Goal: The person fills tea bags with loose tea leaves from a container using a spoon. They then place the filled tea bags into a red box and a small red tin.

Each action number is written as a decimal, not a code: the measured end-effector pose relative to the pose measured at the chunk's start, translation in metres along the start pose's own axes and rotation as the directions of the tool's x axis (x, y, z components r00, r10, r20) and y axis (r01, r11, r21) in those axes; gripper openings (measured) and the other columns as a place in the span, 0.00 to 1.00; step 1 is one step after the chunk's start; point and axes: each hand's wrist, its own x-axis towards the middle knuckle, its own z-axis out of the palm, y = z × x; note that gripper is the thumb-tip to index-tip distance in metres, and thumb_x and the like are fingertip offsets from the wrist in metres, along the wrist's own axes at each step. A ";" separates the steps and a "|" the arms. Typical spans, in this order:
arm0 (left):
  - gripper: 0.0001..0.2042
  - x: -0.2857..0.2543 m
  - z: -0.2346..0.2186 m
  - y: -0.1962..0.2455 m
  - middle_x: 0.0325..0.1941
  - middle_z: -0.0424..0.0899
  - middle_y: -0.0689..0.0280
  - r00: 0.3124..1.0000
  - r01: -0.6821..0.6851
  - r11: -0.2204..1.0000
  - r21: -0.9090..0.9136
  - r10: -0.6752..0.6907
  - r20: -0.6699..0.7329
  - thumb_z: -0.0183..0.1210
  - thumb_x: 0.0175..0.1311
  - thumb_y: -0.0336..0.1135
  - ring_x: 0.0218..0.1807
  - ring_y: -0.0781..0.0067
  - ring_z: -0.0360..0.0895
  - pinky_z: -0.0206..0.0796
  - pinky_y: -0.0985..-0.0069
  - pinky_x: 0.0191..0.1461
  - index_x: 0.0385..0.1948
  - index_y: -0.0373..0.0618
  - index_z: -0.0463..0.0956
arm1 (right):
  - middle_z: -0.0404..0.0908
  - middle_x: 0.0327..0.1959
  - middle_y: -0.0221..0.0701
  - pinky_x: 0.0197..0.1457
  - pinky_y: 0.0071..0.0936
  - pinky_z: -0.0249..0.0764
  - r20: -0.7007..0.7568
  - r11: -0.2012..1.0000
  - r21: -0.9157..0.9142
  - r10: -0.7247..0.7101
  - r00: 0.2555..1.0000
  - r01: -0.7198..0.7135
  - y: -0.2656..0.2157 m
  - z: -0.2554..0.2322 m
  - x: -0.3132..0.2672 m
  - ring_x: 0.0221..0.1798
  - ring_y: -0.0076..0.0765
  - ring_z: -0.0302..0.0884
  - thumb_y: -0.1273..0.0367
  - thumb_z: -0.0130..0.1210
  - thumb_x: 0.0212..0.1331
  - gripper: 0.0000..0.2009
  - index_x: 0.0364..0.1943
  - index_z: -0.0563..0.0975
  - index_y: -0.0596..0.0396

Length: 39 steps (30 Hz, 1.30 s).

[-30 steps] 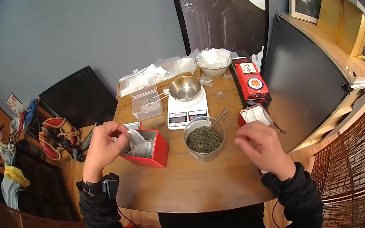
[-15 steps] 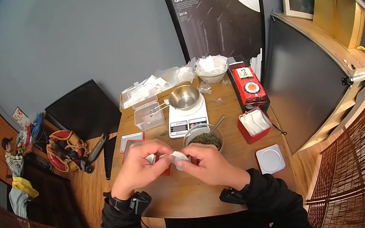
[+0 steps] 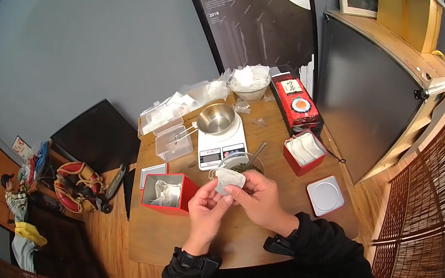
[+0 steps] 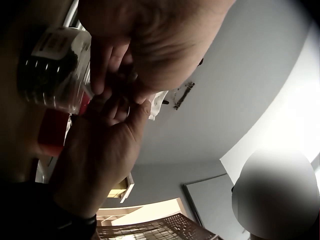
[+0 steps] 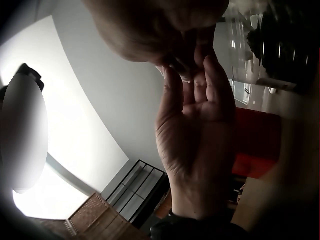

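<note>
A small white pouch (image 3: 229, 179) is pinched by both hands in front of the scale. The left hand (image 3: 207, 214) grips its lower left side, and the right hand (image 3: 262, 202) holds its right side with thumb and fingers. Behind the hands, partly covered by them, stands a clear container of dried green leaves (image 3: 251, 169) with a spoon (image 3: 257, 153) in it. To the left of the left hand lies an open red tin (image 3: 184, 190) with white pouches (image 3: 168, 193) inside. In both wrist views the fingers meet in shadow and mostly hide the pouch.
A steel bowl (image 3: 216, 119) sits on a white scale (image 3: 223, 149). Beside it lies an open plastic box (image 3: 174, 145). At the right are a red tin of white pouches (image 3: 304, 149), a square lid (image 3: 326, 195) and a red package (image 3: 297, 103). A bowl of pouches (image 3: 249, 83) stands behind.
The left hand has moved right from the red tin with a pouch. The right hand has come left to meet it, and the pouch is now held upright between both hands.
</note>
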 end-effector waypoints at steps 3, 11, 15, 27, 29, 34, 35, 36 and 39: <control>0.20 -0.005 -0.005 -0.011 0.57 0.80 0.54 0.996 0.069 0.996 -0.055 -0.071 -0.045 0.59 0.64 0.17 0.56 0.67 0.80 0.75 0.70 0.58 0.58 0.34 0.69 | 0.83 0.31 0.27 0.33 0.20 0.74 -0.016 0.990 -0.121 -0.078 0.997 0.075 0.006 -0.003 -0.001 0.31 0.16 0.78 0.71 0.65 0.61 0.10 0.42 0.78 0.60; 0.15 -0.004 -0.007 0.002 0.50 0.83 0.52 0.997 0.003 0.997 -0.075 -0.009 -0.082 0.61 0.65 0.21 0.49 0.65 0.83 0.81 0.66 0.51 0.52 0.36 0.71 | 0.83 0.41 0.32 0.35 0.20 0.73 -0.030 0.941 -0.262 -0.230 0.973 0.214 -0.003 -0.007 -0.001 0.36 0.23 0.80 0.74 0.68 0.56 0.15 0.46 0.77 0.59; 0.16 -0.006 -0.017 0.001 0.50 0.83 0.51 0.997 0.019 0.999 -0.043 -0.022 -0.070 0.60 0.65 0.21 0.48 0.62 0.84 0.82 0.64 0.49 0.53 0.37 0.70 | 0.82 0.46 0.36 0.35 0.21 0.73 0.060 0.899 -0.273 -0.338 0.939 0.341 -0.006 -0.013 0.006 0.38 0.24 0.79 0.77 0.67 0.55 0.15 0.46 0.77 0.58; 0.16 -0.013 -0.020 -0.005 0.50 0.83 0.50 0.996 0.053 0.999 -0.011 -0.054 -0.069 0.60 0.66 0.22 0.48 0.61 0.84 0.81 0.65 0.49 0.54 0.37 0.70 | 0.82 0.43 0.34 0.32 0.22 0.73 0.114 0.858 -0.351 -0.357 0.927 0.374 -0.003 -0.014 0.005 0.38 0.28 0.80 0.77 0.64 0.54 0.12 0.42 0.77 0.55; 0.14 -0.013 -0.017 -0.001 0.49 0.83 0.54 0.995 0.052 0.999 0.000 -0.052 -0.086 0.59 0.65 0.21 0.47 0.65 0.84 0.82 0.65 0.48 0.51 0.37 0.71 | 0.82 0.43 0.34 0.32 0.22 0.73 0.125 0.860 -0.358 -0.340 0.932 0.362 -0.001 -0.013 0.005 0.38 0.28 0.80 0.77 0.64 0.54 0.11 0.41 0.78 0.55; 0.14 -0.014 -0.018 -0.003 0.49 0.84 0.54 0.996 0.033 0.999 -0.009 -0.034 -0.087 0.61 0.64 0.21 0.46 0.65 0.84 0.82 0.65 0.48 0.51 0.37 0.72 | 0.82 0.41 0.32 0.32 0.23 0.72 0.126 0.877 -0.346 -0.310 0.942 0.334 -0.001 -0.013 0.005 0.37 0.27 0.80 0.76 0.64 0.54 0.09 0.38 0.78 0.55; 0.14 -0.014 -0.019 -0.002 0.48 0.84 0.54 0.996 0.031 0.999 -0.008 -0.032 -0.079 0.61 0.64 0.22 0.46 0.66 0.84 0.82 0.65 0.48 0.51 0.37 0.72 | 0.82 0.41 0.32 0.32 0.23 0.72 0.124 0.877 -0.347 -0.309 0.943 0.333 -0.002 -0.013 0.006 0.37 0.27 0.80 0.76 0.64 0.54 0.09 0.38 0.78 0.55; 0.14 -0.014 -0.021 -0.004 0.48 0.84 0.54 0.996 0.033 0.999 -0.009 -0.034 -0.078 0.61 0.64 0.22 0.46 0.66 0.84 0.82 0.65 0.48 0.51 0.37 0.72 | 0.82 0.40 0.32 0.31 0.23 0.72 0.131 0.885 -0.336 -0.296 0.946 0.323 -0.002 -0.013 0.006 0.35 0.26 0.79 0.75 0.64 0.54 0.08 0.37 0.77 0.55; 0.16 -0.015 -0.027 -0.007 0.50 0.83 0.53 0.999 0.001 1.000 -0.004 -0.001 -0.046 0.60 0.65 0.20 0.48 0.64 0.84 0.81 0.66 0.51 0.53 0.36 0.71 | 0.82 0.37 0.31 0.31 0.23 0.71 0.142 0.900 -0.319 -0.265 0.954 0.298 -0.001 -0.014 0.006 0.33 0.26 0.78 0.75 0.65 0.54 0.07 0.35 0.77 0.55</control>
